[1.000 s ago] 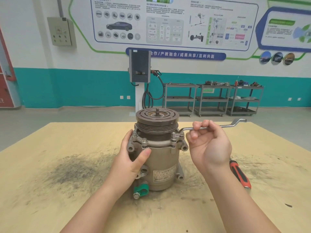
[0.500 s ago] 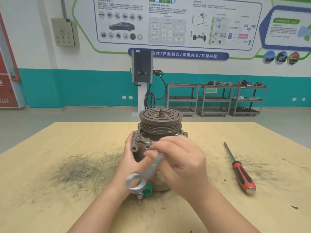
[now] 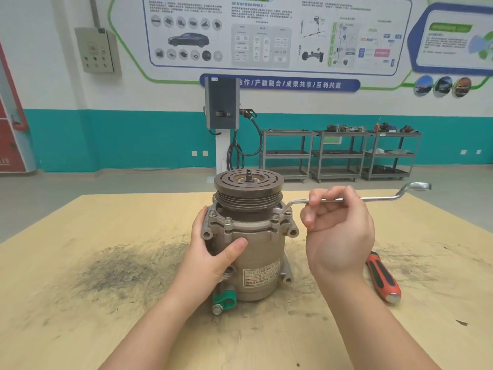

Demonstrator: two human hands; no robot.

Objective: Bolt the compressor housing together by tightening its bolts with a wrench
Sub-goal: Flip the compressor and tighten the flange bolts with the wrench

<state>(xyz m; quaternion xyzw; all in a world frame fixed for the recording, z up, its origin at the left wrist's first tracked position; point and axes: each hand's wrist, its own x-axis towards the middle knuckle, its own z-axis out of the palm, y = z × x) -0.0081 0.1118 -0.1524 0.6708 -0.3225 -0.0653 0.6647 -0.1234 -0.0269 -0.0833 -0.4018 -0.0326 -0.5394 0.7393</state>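
Compressor housing [image 3: 253,252] stands upright near the middle of the wooden table [image 3: 80,303], with its grooved pulley [image 3: 248,192] on top and a short threaded shaft rising from the pulley centre. A printed label faces the camera on the lower right of the housing body. A green clip [image 3: 225,300] with a bolt head below it sits at the front left of the housing base.

Left hand [image 3: 210,252] grips the left side of the housing just under the flange: the thumb presses across the front of the body and the fingers wrap round behind, out of sight. 2 flange bolts [image 3: 220,217] show just above this hand.

Wrench [image 3: 368,198] extends level to the right of the housing. Its near ring end sits at the flange bolt on the right side of the housing, below the pulley rim; whether it is fully seated on the bolt head cannot be told. Its far offset ring end stands raised, well to the right of the housing. Right hand [image 3: 338,231] holds the wrench shank with fingers curled over it, close to the housing end of the tool.

Screwdriver [image 3: 382,277] with a red and black handle lies flat on the table to the right of the housing, partly hidden behind the right wrist. Dark grime marks the tabletop to the left of the housing.
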